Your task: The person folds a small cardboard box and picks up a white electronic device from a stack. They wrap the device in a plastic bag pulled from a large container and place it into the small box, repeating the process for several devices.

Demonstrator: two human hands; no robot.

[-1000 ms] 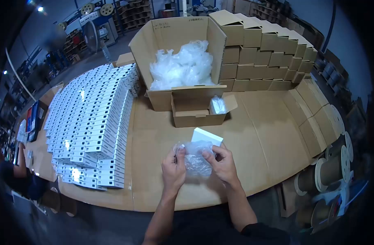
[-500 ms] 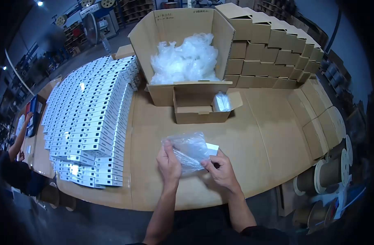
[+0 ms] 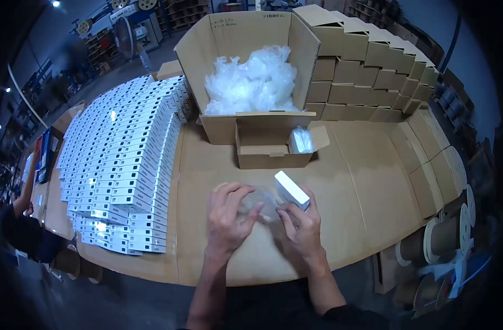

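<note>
Over the table in front of me, my right hand (image 3: 303, 225) holds a small white box (image 3: 291, 190) upright at a tilt. Its thumb and forefinger also meet the edge of a clear plastic bag (image 3: 262, 202). My left hand (image 3: 228, 217) curls around the other side of the bag, thumb and fingers on the film; the bag is crumpled and blurred. Beyond them, an open cardboard carton (image 3: 273, 160) contains a plastic-wrapped packet (image 3: 301, 140) at its right end.
A big cardboard box (image 3: 191, 60) of clear plastic bags (image 3: 251, 82) stands at the back. White boxes (image 3: 125, 159) are stacked at left, brown cartons (image 3: 367, 71) at back right. Spools (image 3: 449, 225) stand off the right edge. Another person (image 3: 26, 225) is at far left.
The bag has bunched up from lying spread out between my hands. The white box, mostly behind the bag before, now stands raised in my right hand. My left hand's fingers have curled inward.
</note>
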